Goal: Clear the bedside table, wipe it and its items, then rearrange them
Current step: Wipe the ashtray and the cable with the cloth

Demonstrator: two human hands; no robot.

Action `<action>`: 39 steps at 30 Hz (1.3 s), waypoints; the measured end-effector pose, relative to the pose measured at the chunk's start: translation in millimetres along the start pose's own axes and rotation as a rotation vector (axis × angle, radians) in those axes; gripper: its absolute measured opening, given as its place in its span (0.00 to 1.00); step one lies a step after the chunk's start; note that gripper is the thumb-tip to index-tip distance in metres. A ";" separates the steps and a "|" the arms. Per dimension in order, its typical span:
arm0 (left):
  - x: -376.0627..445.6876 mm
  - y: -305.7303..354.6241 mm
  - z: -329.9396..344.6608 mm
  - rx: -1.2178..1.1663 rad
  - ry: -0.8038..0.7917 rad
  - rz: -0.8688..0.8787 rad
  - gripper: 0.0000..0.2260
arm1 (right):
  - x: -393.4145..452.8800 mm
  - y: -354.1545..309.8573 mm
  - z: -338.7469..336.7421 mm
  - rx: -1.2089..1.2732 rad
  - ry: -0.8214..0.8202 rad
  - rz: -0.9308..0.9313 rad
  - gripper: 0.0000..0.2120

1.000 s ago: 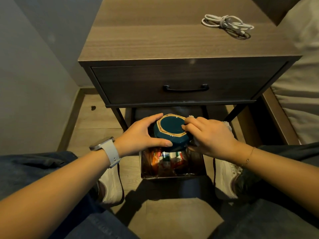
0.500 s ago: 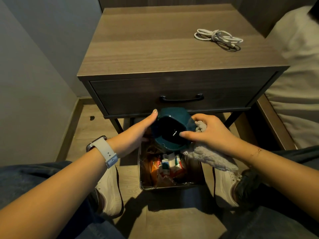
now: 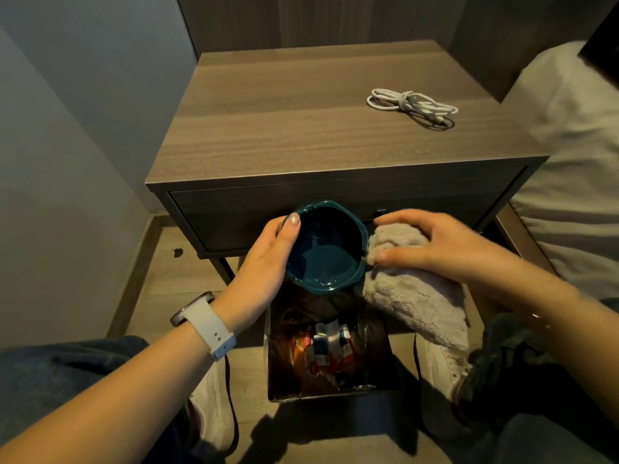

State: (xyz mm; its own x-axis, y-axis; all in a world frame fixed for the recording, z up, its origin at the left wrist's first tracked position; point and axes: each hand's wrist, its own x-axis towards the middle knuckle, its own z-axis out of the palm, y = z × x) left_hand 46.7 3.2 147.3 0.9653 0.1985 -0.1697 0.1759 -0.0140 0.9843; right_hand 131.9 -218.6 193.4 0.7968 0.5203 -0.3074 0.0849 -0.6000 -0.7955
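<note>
The ashtray (image 3: 323, 251) is gripped by the left hand (image 3: 268, 262) in front of the surface (image 3: 301, 128), the cloth (image 3: 415, 293) by the right hand (image 3: 435, 242). Only a cable (image 3: 412, 103) lies on it; rearranging is left.

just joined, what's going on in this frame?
A person is cleaning items from a bedside table. The left hand holds a teal ashtray, opening up, over a bin on the floor between their shoes. The right hand grips a grey cloth right beside the ashtray's rim, apparently about to wipe it. Only a coiled white cable lies on the tabletop.
</note>
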 end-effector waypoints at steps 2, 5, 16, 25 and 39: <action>0.1 2.4 -1.1 0.018 0.055 0.058 0.24 | -10.2 0.0 -6.4 -0.034 0.224 -0.101 0.32; 1.2 3.4 2.3 0.055 0.101 0.061 0.23 | -19.4 -7.6 5.4 0.006 0.395 -0.344 0.25; 10.0 8.3 15.2 0.449 0.144 0.124 0.23 | 32.1 -34.4 56.7 -0.620 0.122 -0.520 0.10; 4.1 12.1 19.5 0.558 0.127 0.193 0.23 | 36.0 -28.7 66.9 -0.390 -0.180 -0.378 0.04; 12.8 18.2 12.9 0.827 0.040 0.193 0.22 | -0.1 -37.5 6.1 -0.750 0.021 -0.270 0.10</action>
State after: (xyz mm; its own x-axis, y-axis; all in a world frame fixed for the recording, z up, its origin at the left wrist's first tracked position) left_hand 64.7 -7.1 162.5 0.9881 0.1528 0.0148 0.1079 -0.7597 0.6413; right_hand 124.9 -192.5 220.2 0.7020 0.6985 -0.1384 0.6503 -0.7081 -0.2751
